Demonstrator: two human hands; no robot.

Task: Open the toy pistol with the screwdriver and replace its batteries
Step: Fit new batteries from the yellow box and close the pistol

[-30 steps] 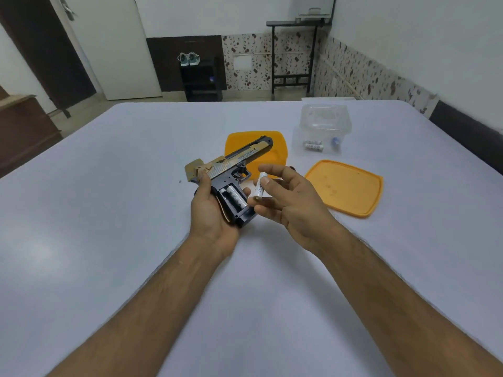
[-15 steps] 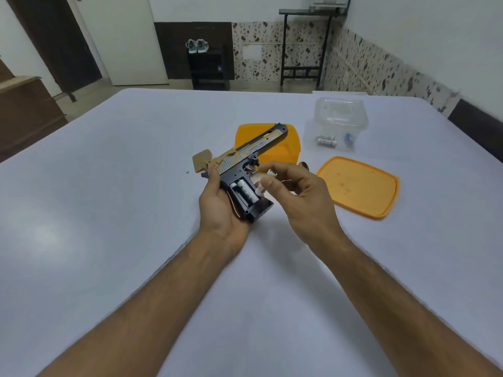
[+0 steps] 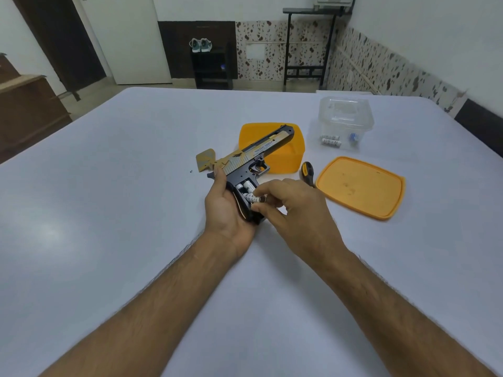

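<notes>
The toy pistol [image 3: 254, 156] sits near the middle of the table [image 3: 109, 200], grip cradled in the closed left hand [image 3: 227, 210], its battery bay open with white cells showing. The right hand [image 3: 288, 210] pinches an AA battery [image 3: 254, 199] at the bay's mouth. To seat it well, I'd match polarity, lead with the spring end, then press flat. Beside the pistol lie the tan grip cover [image 3: 204, 160] and a tiny screw [image 3: 191, 171]; the screwdriver [image 3: 307, 170], orange lid [image 3: 362, 186] and clear tub [image 3: 344, 121] lie toward the right edge.
</notes>
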